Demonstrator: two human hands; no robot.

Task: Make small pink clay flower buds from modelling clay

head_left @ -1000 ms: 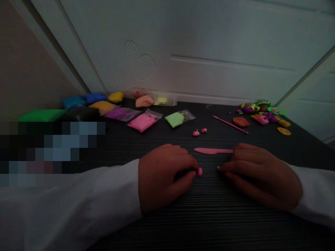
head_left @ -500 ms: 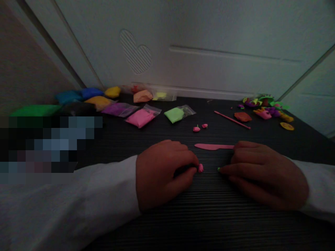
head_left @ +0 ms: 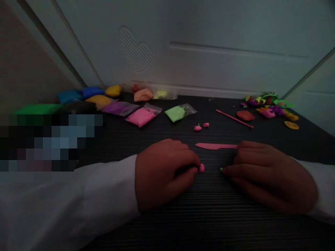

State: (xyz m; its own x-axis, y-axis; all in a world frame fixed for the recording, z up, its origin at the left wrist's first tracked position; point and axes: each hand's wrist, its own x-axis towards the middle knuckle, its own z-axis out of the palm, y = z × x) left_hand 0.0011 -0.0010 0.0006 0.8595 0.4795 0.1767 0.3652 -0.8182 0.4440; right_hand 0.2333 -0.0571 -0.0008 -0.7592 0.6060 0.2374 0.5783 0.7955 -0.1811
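My left hand (head_left: pixel 167 174) is closed in a pinch, thumb and forefinger together, with a small pink clay rosebud (head_left: pixel 201 168) at their tips. To the right, my right hand (head_left: pixel 272 177) is closed too, and a tiny piece of green clay (head_left: pixel 221 169) shows at the end of its forefinger. Its thumb lies partly hidden beneath. A pink plastic clay knife (head_left: pixel 214 146) lies on the dark table just beyond; the right fingers cover its handle end. Behind it lie two more pink clay buds (head_left: pixel 197 128), at least one with a green stem.
Bags of coloured clay, among them pink (head_left: pixel 141 116) and light green (head_left: pixel 176 113), line the back and left. A thin pink stick (head_left: pixel 234 118), a red clay lump (head_left: pixel 245 115) and several clay figures (head_left: pixel 267 111) are at the back right. A white panel (head_left: pixel 209 69) rises behind.
The view has shifted slightly, so things on the right appear a little further right. Both hands keep nearly the same pose, with the rosebud and green piece still at the fingertips.
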